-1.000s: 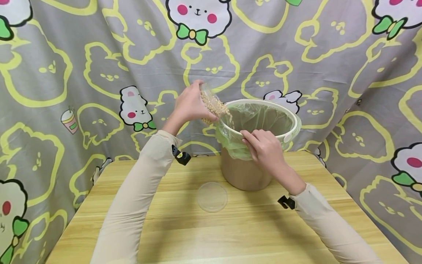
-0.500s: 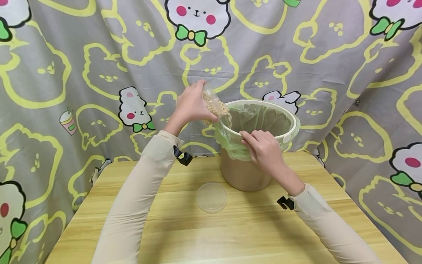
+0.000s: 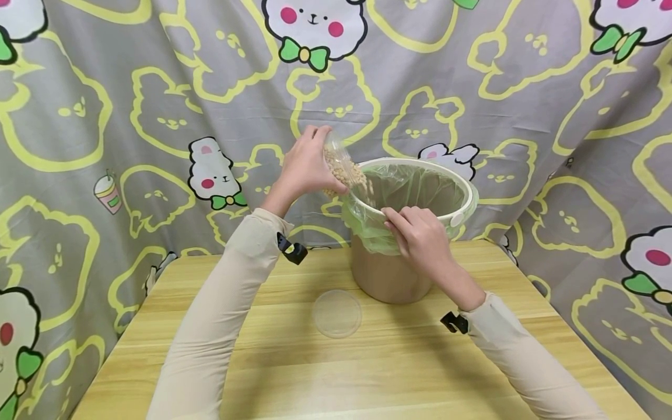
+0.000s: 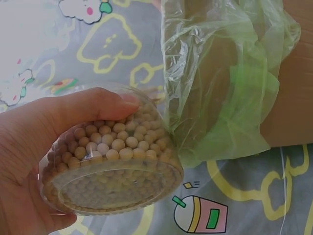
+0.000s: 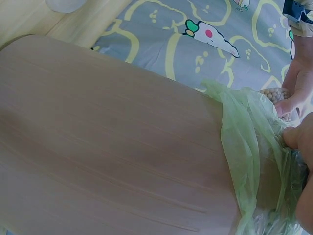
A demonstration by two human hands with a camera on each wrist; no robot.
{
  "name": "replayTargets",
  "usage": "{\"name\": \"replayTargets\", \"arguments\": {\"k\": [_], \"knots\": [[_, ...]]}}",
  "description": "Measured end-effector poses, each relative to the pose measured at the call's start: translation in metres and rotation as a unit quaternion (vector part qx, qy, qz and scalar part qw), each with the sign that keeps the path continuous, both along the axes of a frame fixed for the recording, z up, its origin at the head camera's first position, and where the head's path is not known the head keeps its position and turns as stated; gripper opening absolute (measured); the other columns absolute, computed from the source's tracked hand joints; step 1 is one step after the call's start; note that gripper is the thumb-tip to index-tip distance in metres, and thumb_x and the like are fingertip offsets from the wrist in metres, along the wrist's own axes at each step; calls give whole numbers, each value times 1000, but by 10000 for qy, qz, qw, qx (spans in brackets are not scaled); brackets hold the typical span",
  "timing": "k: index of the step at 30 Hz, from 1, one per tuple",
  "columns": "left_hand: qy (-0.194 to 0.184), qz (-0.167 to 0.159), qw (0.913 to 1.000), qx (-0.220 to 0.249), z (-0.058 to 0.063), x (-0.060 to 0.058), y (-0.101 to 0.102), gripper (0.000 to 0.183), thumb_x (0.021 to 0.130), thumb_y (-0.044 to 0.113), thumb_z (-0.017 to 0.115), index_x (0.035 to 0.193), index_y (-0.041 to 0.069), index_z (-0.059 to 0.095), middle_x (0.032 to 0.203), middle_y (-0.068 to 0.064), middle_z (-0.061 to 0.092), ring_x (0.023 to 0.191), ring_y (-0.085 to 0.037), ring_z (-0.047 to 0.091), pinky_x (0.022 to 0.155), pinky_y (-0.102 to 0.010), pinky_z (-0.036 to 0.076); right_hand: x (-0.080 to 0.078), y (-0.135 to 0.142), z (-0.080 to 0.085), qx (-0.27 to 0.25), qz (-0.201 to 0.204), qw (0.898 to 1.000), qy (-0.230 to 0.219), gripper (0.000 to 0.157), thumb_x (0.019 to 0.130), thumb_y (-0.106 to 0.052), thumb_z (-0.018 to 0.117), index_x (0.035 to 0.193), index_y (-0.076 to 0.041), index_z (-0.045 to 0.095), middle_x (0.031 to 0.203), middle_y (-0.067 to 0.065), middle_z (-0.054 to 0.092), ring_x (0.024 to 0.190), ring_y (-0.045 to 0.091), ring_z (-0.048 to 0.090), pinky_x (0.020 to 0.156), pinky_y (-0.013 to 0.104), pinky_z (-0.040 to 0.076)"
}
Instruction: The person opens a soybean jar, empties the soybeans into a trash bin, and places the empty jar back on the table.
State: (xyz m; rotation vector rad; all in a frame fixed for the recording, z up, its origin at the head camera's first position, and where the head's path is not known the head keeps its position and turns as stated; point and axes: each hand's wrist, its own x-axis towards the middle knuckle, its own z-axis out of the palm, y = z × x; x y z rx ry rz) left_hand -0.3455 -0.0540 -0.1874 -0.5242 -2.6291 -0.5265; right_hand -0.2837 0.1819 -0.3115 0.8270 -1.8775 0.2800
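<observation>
My left hand (image 3: 307, 164) grips a clear plastic jar (image 4: 115, 188), thumb along its side in the left wrist view. Small round beige beads (image 4: 120, 144) fill much of it. Tipped toward the right, the jar has its mouth at the left rim of a brown trash can (image 3: 391, 279), and beads spill over into the can. A thin green trash bag (image 3: 370, 236) lines the can and folds over the outside, under a cream ring (image 3: 469, 189). My right hand (image 3: 424, 239) holds the ring and bag at the front edge. The can's bottom inside is hidden.
A clear round lid (image 3: 337, 314) lies flat on the wooden table (image 3: 294, 373), in front of the can. A grey curtain (image 3: 336, 87) with cartoon prints hangs close behind the table and along both sides.
Beads keep running out of the jar, and more of its upper wall shows clear. The left hand has shifted very slightly; the right hand and the can stay in place.
</observation>
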Motion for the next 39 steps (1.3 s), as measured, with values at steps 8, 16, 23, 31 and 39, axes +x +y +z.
{"name": "replayTargets", "arguments": {"k": [8, 16, 23, 31, 39], "knots": [[16, -31, 9998, -195, 2, 0, 4, 126, 48, 48, 89, 150, 20, 20, 146, -4, 34, 131, -25, 36, 102, -42, 40, 1, 1, 0, -12, -6, 10000, 30, 20, 89, -16, 62, 106, -7, 68, 69, 5, 54, 60, 26, 49, 59, 35, 40], [67, -8, 9997, -231, 2, 0, 7, 127, 47, 47, 89, 150, 18, 20, 147, -3, 35, 135, -24, 33, 104, -41, 39, 1, 1, -1, -10, -27, 10000, 26, 20, 90, -16, 61, 106, -7, 68, 69, 5, 54, 61, 26, 49, 59, 36, 40], [-55, 50, 9998, -168, 3, 2, 9, 126, 48, 46, 89, 150, 23, 18, 150, 0, 32, 137, -22, 30, 103, -42, 40, 0, 1, 0, 5, -15, 10000, 62, 20, 90, -17, 60, 106, -7, 68, 70, 5, 54, 61, 26, 49, 59, 36, 41], [-82, 22, 10000, -32, 3, 5, 8, 124, 49, 43, 90, 149, 23, 19, 150, 0, 31, 137, -21, 30, 101, -43, 42, 0, 1, 0, -5, -1, 10000, 55, 20, 90, -17, 60, 106, -8, 68, 70, 5, 54, 62, 26, 49, 60, 36, 41], [43, -67, 9999, -64, 2, 4, 9, 121, 47, 42, 91, 147, 22, 26, 150, 2, 31, 139, -19, 27, 103, -44, 40, 0, 0, -1, 7, -35, 10000, 25, 21, 90, -17, 60, 107, -8, 68, 71, 5, 55, 62, 26, 50, 60, 36, 41]]}}
